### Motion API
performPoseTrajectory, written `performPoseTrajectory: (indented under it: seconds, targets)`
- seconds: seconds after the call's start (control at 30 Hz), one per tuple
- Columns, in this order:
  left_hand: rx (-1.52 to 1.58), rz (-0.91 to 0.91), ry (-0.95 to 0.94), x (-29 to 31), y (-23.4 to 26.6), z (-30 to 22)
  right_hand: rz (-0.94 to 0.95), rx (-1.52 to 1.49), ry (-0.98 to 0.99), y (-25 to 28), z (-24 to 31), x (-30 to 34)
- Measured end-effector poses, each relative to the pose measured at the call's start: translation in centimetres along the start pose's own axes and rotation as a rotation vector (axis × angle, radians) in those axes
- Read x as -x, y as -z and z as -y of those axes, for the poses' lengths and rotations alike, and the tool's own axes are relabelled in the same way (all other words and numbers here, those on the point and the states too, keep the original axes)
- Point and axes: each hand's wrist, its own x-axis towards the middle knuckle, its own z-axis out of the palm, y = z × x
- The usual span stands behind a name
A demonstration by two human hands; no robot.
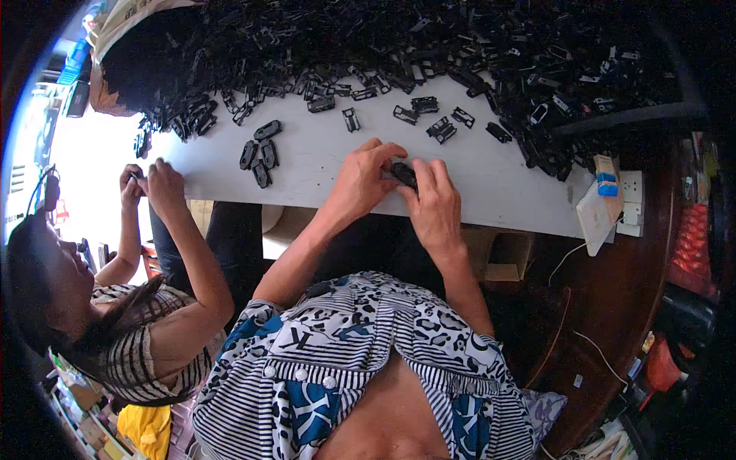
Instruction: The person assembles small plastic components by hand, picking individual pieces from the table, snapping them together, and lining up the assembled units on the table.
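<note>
Between my two hands, just above the near edge of the white table (322,180), is a small black plastic part (403,174). My left hand (369,175) pinches its left end, and my right hand (434,195) grips it from the right with thumb and fingers. Several oval black parts (262,153) lie in a small group to the left of my hands. Beyond my fingers are loose black frame-like pieces (441,129), and one stands apart as a single frame piece (350,119).
A large heap of black plastic parts (368,46) covers the far side of the table. At the left, a co-worker (165,192) handles a small dark piece. A notepad (596,215) and a power socket (631,201) are at the right end. Below the table sits a cardboard box (507,257).
</note>
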Motion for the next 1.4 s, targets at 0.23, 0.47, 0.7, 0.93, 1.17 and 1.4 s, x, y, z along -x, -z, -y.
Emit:
performPoseTrajectory:
  seconds: [0.23,0.47,0.7,0.93,1.17,1.4]
  targets:
    - [-0.037,0.031,-0.012,-0.1,0.2,0.5,-0.020,-0.097,0.060,-0.8,-0.9,-0.2]
    - [-0.048,0.006,-0.059,-0.5,0.1,0.6,-0.041,-0.166,0.010,-1.6,-1.4,-0.4]
    - [-0.109,-0.001,-0.016,-0.2,1.3,-0.2,-0.022,-0.117,-0.035,-1.0,-1.0,-0.9]
    - [-0.207,-0.033,-0.124,-0.8,0.8,1.0,-0.094,-0.116,-0.036,-0.9,-0.9,-1.0]
    - [-0.080,-0.080,0.011,-0.6,1.2,1.0,-0.049,-0.012,-0.049,-1.3,-1.7,-2.0]
    - [-0.080,-0.099,-0.023,-0.6,0.9,1.2,-0.138,-0.137,-0.087,-0.5,-1.9,-1.5]
